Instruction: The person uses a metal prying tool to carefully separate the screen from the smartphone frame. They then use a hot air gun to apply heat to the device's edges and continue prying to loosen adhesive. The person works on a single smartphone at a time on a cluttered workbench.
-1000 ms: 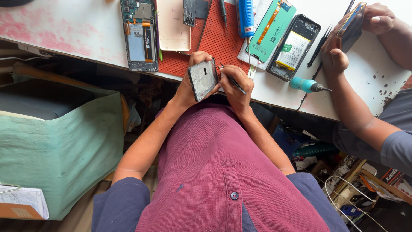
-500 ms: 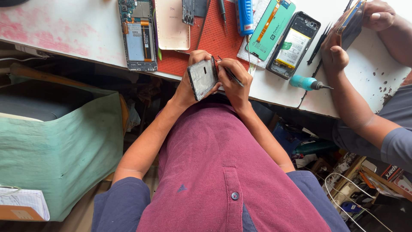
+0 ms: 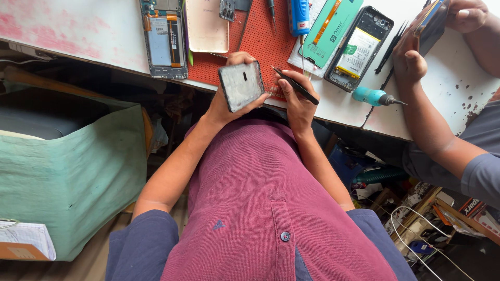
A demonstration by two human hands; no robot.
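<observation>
White worktop (image 3: 78,36), stained pink at the upper left of the frame, runs across the top, with a green cloth-covered bulk (image 3: 67,177) filling the lower left under it. On the bench a red perforated mat (image 3: 260,36) sits at upper centre; an opened phone frame (image 3: 164,39) lies left of it, a beige back cover (image 3: 207,26) overlaps its edge, and a phone with its battery exposed (image 3: 357,49) lies to the right beside a teal panel (image 3: 333,23). A teal-handled screwdriver (image 3: 375,97) rests near the table edge. At upper right a co-worker's hand (image 3: 409,60) steadies another handset (image 3: 432,21).

Just below the mat, the left hand (image 3: 229,99) is clamped around a grey phone back panel (image 3: 240,86), held off the table and tilted toward the camera. The right hand (image 3: 297,101) pinches a thin black tool (image 3: 296,86), its tip close to the panel's right edge. Working that edge well probably means a firm left-hand grip and a shallow, light tool angle.
</observation>
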